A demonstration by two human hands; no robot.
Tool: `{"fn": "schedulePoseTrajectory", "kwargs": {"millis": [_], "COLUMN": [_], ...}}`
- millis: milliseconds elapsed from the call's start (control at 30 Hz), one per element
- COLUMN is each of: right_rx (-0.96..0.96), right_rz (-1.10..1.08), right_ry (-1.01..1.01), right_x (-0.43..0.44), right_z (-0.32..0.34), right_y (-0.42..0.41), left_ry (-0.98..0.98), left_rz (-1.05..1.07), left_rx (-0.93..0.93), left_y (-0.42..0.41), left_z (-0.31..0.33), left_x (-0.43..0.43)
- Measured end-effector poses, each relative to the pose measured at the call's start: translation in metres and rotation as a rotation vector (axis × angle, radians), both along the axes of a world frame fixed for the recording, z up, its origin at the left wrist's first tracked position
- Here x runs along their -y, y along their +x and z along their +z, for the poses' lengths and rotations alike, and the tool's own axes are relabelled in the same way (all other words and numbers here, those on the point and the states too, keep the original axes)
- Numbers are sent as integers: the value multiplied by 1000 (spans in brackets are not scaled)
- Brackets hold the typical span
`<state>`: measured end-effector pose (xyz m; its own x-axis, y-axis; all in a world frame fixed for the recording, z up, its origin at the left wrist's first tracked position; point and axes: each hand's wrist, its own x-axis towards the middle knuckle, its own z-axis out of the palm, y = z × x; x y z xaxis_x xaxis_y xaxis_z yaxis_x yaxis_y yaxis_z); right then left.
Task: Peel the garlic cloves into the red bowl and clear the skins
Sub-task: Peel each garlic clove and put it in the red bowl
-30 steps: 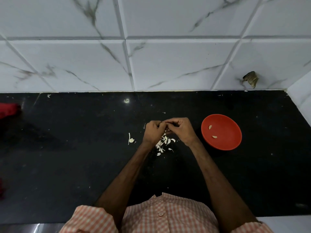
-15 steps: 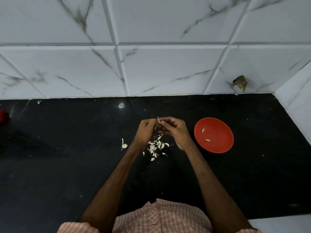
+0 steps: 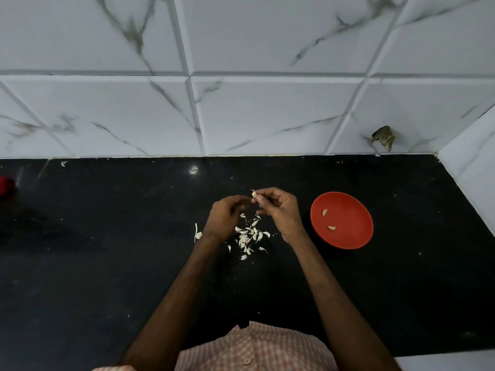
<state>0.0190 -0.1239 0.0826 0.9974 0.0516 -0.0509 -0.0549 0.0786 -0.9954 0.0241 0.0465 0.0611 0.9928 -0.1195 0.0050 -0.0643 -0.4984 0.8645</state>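
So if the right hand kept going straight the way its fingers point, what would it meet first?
Most likely the left hand: the right hand, pinching a garlic clove, points its fingers left, straight at the left hand's curled fingers close by. Their relative height is unclear from one view.

Seeing black glossy table (image 3: 107, 263), pale glare spot (image 3: 192, 170) at 12. Backed by white marble-veined wall tiles (image 3: 267, 116). Brown ragged patch (image 3: 383, 136) on tiles at 2. Blurred red object (image 3: 4, 184) at 9, cropped. Orange-checked shirt (image 3: 257, 349) at 6.
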Motion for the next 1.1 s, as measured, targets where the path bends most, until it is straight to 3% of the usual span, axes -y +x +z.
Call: {"fn": "schedulePoseTrajectory", "kwargs": {"millis": [267,600,700,867,1100], "right_rx": [23,75,106,-7,-25], "right_rz": [-52,-106,-171,-99,-80], "right_ry": [-53,-234,-340,-172,-271], "right_x": [-7,-8,-6,-6,-12], "right_z": [-2,6,11,28,39], "right_y": [0,4,3,4,6], "left_ry": [-449,-634,-553,-261,158], "left_rz": [110,190,200,127,-24], "left_rx": [69,117,186,422,700], "left_y": [-9,-15,-15,-11,-5], "left_z": [12,15,19,19,17], "left_x": [14,27,23,9,-6]}}
